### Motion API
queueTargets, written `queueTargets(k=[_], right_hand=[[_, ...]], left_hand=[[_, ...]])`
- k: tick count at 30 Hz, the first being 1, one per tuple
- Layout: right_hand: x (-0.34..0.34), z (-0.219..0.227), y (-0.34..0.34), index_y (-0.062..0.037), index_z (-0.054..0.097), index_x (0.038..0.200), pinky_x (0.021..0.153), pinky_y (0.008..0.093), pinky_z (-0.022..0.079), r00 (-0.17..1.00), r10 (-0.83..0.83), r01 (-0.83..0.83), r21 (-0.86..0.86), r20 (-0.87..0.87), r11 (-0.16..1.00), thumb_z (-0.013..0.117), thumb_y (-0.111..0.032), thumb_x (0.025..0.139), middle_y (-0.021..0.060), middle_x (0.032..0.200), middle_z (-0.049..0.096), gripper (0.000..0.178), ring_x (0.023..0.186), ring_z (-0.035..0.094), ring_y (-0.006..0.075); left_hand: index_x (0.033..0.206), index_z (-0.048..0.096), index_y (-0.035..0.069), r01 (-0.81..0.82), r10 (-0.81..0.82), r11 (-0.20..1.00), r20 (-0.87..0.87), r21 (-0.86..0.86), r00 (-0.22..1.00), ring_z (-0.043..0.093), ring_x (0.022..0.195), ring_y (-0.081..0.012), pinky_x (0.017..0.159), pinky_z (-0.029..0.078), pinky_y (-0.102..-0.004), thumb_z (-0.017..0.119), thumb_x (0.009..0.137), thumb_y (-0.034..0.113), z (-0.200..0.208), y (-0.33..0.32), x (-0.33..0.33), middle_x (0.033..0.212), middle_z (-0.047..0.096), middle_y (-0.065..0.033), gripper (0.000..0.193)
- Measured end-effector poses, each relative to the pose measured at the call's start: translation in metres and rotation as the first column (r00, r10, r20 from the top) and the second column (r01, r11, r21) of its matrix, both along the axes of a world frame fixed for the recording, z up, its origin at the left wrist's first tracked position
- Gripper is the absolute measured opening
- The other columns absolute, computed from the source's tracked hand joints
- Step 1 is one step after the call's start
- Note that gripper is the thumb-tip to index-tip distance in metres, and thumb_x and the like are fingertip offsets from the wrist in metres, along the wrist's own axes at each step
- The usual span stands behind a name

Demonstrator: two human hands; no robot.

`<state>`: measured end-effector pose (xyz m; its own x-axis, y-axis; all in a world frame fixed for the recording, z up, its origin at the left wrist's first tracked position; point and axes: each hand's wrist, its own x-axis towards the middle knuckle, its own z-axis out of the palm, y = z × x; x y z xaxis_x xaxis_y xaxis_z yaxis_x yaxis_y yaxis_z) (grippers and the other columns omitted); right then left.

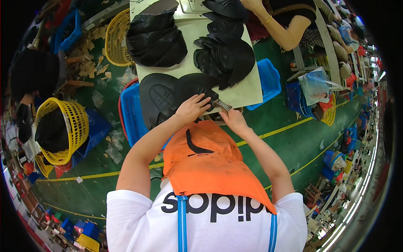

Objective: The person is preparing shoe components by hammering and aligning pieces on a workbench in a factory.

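Observation:
Flat black shoe-upper pieces (158, 94) lie along the near edge of a pale table, partly hanging over it. My left hand (193, 108) rests palm down on the black material, its fingers stretched out and slightly apart. Just to its right, my right hand (235, 121) is closed around a worn metal hammer (222, 105). The hammer's head is over the right end of the black material, close to my left fingertips; its handle is mostly hidden by my hand.
Stacks of black pieces (156, 40) (228, 59) stand farther back on the table (189, 35). Blue baskets (133, 111) (268, 80) flank it. Yellow baskets (117, 38) (79, 130) stand left. Another person's arm (289, 33) reaches in at the far right.

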<state>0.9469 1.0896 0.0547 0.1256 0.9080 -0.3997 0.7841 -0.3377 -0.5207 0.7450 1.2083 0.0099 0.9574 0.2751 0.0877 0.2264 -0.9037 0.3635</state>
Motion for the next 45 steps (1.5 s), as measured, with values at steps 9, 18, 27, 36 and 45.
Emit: queueTargets(k=[9,18,27,36,45], right_hand=[[-0.035,0.022,0.0,0.0012,0.047,0.095,0.06,0.051,0.049,1.0,-0.02,0.021,-0.114,0.014,0.993,0.055,-0.025,0.09,0.0226,0.066,0.061,0.028,0.067,0.062,0.0419],[-0.039,0.013,0.007,0.0026,0.047,0.092,0.06,0.0502,0.049,0.995,-0.067,0.072,-0.06,0.078,0.996,0.054,-0.025,0.09,0.0248,0.07,0.062,0.029,0.069,0.061,0.0431],[-0.043,0.005,0.002,0.0033,0.048,0.093,0.061,0.0517,0.048,0.983,-0.172,0.171,0.023,0.067,0.985,0.053,-0.028,0.091,0.0253,0.069,0.06,0.032,0.07,0.061,0.0439],[-0.04,0.005,0.002,0.0028,0.049,0.097,0.063,0.0527,0.049,0.977,-0.214,0.214,-0.002,0.005,0.977,0.053,-0.028,0.091,0.0248,0.073,0.063,0.032,0.074,0.062,0.0438],[-0.025,-0.006,-0.004,0.0055,0.052,0.102,0.064,0.0511,0.048,0.981,-0.165,0.173,0.07,-0.104,0.982,0.055,-0.031,0.089,0.0259,0.074,0.062,0.039,0.075,0.061,0.0439]], left_hand=[[0.123,0.059,0.012,-0.025,0.021,0.998,-0.067,-0.063,0.998,0.036,0.133,-0.0273,0.11,0.03,-0.0379,0.052,0.084,0.017,0.004,-0.005,-0.002,0.142,0.043,-0.0052,0.041],[0.117,0.061,0.01,-0.149,0.147,0.988,-0.057,-0.039,0.988,0.036,0.131,-0.0287,0.111,0.024,-0.0474,0.06,0.078,0.019,0.032,-0.009,-0.004,0.137,0.046,-0.0074,0.04],[0.131,0.047,0.012,-0.544,0.527,0.837,-0.176,-0.063,0.832,0.045,0.123,-0.0402,0.095,0.045,-0.0424,0.075,0.071,0.023,0.043,-0.008,-0.101,0.138,0.043,-0.0164,0.068],[0.107,0.066,-0.001,-0.777,0.906,0.415,0.139,-0.473,0.4,0.064,0.08,-0.0102,0.073,0.049,-0.0249,0.061,0.087,0.006,0.115,0.026,-0.095,0.093,0.071,-0.0109,0.022],[0.118,0.059,0.008,-0.491,0.497,0.862,0.023,-0.127,0.867,0.043,0.125,-0.032,0.104,0.035,-0.044,0.07,0.076,0.021,0.033,-0.041,0.003,0.135,0.047,-0.0142,0.046]])
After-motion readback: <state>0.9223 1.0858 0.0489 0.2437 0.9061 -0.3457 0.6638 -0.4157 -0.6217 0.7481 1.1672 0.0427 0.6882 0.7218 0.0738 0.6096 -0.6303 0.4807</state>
